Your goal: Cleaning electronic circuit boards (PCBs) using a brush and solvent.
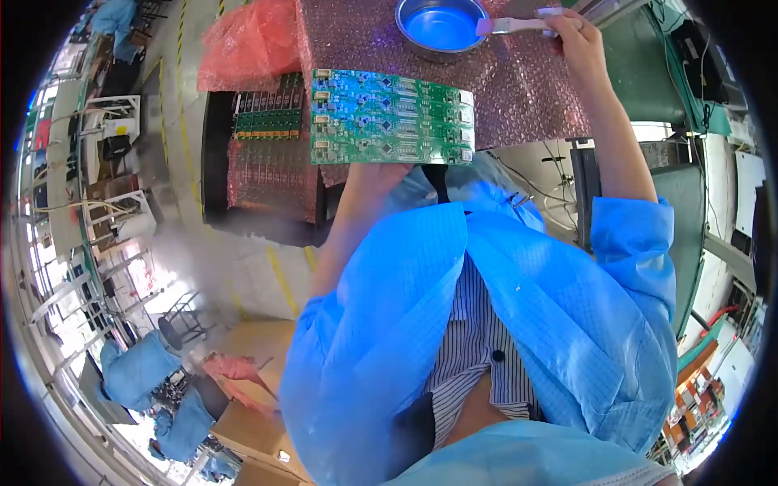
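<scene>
At far left, beyond a floor marked with yellow lines, a co-worker in a blue garment [136, 373] appears near the rim of the view. Next, a crumpled pink bubble-wrap piece [250, 49] lies at the upper end of a black tray [215, 154], which bears a row of small green circuit boards [267, 113] and, nearer you, more pink wrapping. Your left grip [379, 175] is closed on the near edge of a green circuit-board panel [393, 121]; its fingers are largely hidden beneath. The panel, populated with chips and pale connectors in four repeated rows, is held in front of your chest, its left part tinted by blue light. Beyond it, a round metal bowl [411, 40] with a blue-lit interior stands on the counter, which is covered by a pink bubble-wrap sheet [527, 101]. A flat brush [519, 25] extends rightward from the bowl, its head at the right rim; contact there cannot be told. Your right grip [579, 44] is closed around the brush handle. At right lies a dark green surface [640, 81].
</scene>
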Motion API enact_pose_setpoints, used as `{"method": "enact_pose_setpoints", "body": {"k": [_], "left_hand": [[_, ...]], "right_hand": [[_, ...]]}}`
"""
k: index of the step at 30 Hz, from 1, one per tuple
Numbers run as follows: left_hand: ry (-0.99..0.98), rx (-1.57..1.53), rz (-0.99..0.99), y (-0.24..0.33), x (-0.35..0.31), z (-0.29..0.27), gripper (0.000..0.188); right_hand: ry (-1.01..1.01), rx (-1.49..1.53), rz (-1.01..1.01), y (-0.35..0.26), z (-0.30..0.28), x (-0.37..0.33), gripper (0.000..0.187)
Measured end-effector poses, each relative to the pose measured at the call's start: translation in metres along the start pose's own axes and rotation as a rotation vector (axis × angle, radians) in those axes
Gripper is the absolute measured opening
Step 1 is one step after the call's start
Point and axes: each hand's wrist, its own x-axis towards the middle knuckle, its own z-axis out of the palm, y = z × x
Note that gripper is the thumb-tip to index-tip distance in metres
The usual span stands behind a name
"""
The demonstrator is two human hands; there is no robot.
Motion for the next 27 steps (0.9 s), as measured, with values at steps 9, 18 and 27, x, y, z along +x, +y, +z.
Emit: {"method": "enact_pose_setpoints", "body": {"k": [9,18,27], "left_hand": [[-0.106,0.054,0.03,-0.003,0.002,0.005,0.047],[-0.02,0.163,-0.01,-0.007,-0.001,0.038,0.044],[-0.166,0.216,0.002,-0.007,0.01,0.011,0.052]], "right_hand": [[0.001,0.227,0.048,-0.022,-0.007,-0.025,0.02],[-0.554,0.038,-0.453,-0.087,0.064,-0.096,0.021],[-0.791,-0.045,-0.885,-0.08,0.089,-0.098,0.02]]}}
